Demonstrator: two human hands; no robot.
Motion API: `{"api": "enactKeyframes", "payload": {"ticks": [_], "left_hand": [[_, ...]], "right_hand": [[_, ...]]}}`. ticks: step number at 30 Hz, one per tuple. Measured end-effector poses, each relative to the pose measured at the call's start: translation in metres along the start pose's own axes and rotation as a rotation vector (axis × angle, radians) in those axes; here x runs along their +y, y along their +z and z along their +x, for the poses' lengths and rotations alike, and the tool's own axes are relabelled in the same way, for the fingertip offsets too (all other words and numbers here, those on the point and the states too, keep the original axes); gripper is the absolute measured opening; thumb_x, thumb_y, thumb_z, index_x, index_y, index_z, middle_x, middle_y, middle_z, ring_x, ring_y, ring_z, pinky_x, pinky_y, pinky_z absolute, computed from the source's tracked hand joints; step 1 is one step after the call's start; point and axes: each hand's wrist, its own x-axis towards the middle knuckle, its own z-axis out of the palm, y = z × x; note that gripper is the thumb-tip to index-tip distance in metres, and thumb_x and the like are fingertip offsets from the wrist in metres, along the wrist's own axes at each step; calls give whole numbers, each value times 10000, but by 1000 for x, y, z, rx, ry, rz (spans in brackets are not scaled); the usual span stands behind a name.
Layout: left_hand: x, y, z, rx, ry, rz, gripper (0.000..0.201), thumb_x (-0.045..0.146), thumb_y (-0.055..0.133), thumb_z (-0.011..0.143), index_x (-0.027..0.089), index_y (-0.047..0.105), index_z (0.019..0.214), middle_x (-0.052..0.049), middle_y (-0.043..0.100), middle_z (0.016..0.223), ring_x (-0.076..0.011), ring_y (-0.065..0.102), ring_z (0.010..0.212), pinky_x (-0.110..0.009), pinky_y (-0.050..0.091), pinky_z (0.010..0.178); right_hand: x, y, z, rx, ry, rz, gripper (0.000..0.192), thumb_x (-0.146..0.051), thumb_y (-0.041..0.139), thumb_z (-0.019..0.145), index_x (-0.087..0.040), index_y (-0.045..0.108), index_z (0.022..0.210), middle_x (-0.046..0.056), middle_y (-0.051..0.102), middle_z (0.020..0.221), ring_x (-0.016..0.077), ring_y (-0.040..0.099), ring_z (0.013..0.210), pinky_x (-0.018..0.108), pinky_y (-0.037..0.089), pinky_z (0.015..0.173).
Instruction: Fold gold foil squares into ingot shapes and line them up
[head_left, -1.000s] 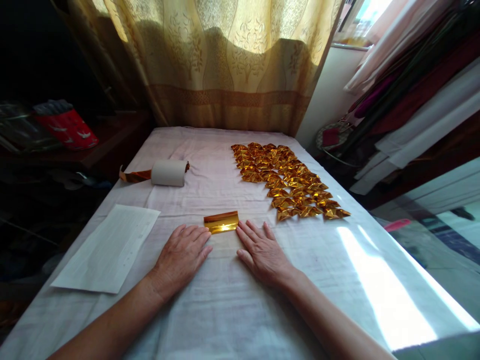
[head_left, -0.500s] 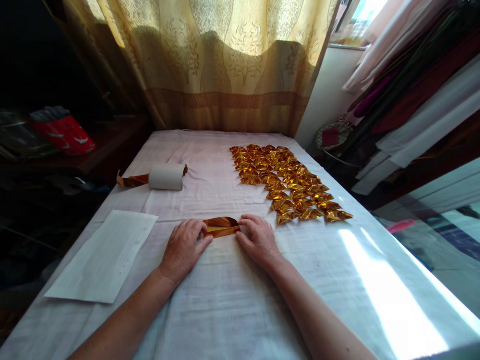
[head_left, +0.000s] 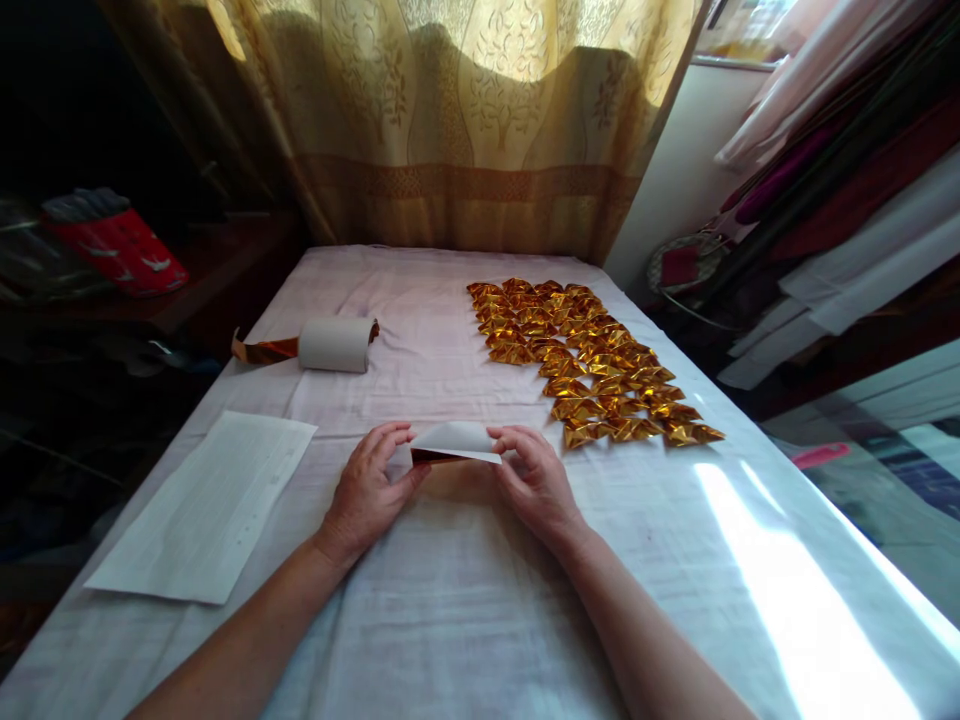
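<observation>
My left hand [head_left: 367,490] and right hand [head_left: 534,482] each pinch one end of a small foil sheet [head_left: 455,440], lifted just above the white cloth [head_left: 465,600] near the table's middle; its white backing faces up, and a dark gold edge shows beneath. To the right, well apart, lie rows of folded gold pieces [head_left: 592,365]. Behind my left hand, a white roll [head_left: 335,344] with a trailing gold strip lies on its side. A white paper sheet [head_left: 206,505] lies flat at the left. A patterned curtain [head_left: 465,120] hangs behind.
</observation>
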Motion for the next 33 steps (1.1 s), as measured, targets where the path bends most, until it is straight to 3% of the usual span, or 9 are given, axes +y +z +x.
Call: {"api": "enactKeyframes", "payload": {"ticks": [6, 8, 10, 14, 18, 23, 26, 28, 33], "left_hand": [[11, -3, -2, -67, -230, -174, 502, 391, 615, 867, 233, 534, 1337, -7, 733, 953, -164, 698, 837, -293, 556, 806], [13, -4, -3, -54, -232, -209, 661, 385, 620, 865, 238, 395, 1469, 13, 735, 935, -150, 696, 811, -280, 552, 796], [12, -4, -4, -43, -208, -222, 650, 386, 618, 871, 244, 406, 1469, 19, 731, 925, -144, 692, 802, -274, 549, 795], [9, -4, -2, -32, -122, -224, 259, 382, 620, 879, 210, 694, 1059, -23, 711, 905, -158, 677, 800, -272, 549, 768], [12, -6, 2, 56, -8, -177, 163, 354, 630, 881, 210, 694, 841, -56, 660, 981, -181, 654, 931, -303, 538, 845], [19, -10, 3, 105, 59, -144, 102, 279, 569, 931, 213, 633, 976, -68, 647, 1137, -187, 641, 1058, -329, 532, 917], [28, -14, 1, 247, 137, -8, 274, 242, 613, 909, 210, 566, 1178, -82, 629, 1148, -210, 617, 1087, -358, 528, 924], [38, -17, -1, 298, 263, 76, 294, 188, 648, 886, 213, 578, 1171, -69, 630, 1100, -205, 612, 1060, -359, 509, 939], [61, -16, -8, 89, 476, 140, 241, 184, 603, 928, 213, 620, 1167, -52, 697, 1051, -202, 623, 1008, -354, 475, 921]], "right_hand": [[2, 1, -2, 20, -45, -19, 110, -157, 563, 818, -248, 617, 846, 89, 689, 1206, 251, 607, 1136, 461, 452, 986], [2, 1, -2, 41, -48, -38, 98, -163, 575, 818, -244, 623, 845, 100, 660, 1262, 259, 581, 1182, 472, 433, 1013], [1, 0, -3, 49, -47, -41, 99, -161, 582, 811, -245, 624, 843, 100, 648, 1279, 258, 572, 1197, 469, 428, 1020], [-4, -3, -2, 43, -31, 8, 111, -156, 576, 799, -249, 615, 846, 77, 694, 1167, 243, 620, 1102, 432, 456, 970], [-11, -4, -2, 38, 67, 75, 64, -203, 575, 815, -247, 621, 823, 18, 715, 865, 208, 657, 840, 354, 487, 822], [-18, 2, -2, 24, 214, 333, 93, -318, 596, 833, -230, 614, 859, -12, 655, 741, 157, 616, 687, 275, 492, 675], [-18, 5, -1, 69, 282, 423, 127, -336, 621, 811, -223, 619, 869, -14, 657, 738, 150, 620, 685, 267, 500, 670], [-18, 6, 0, 115, 321, 434, 146, -355, 642, 799, -222, 619, 854, -13, 664, 733, 153, 627, 687, 272, 505, 677], [-24, 4, 2, 171, 311, 416, 143, -349, 649, 796, -217, 627, 845, 1, 697, 749, 159, 648, 694, 277, 521, 692]]}}
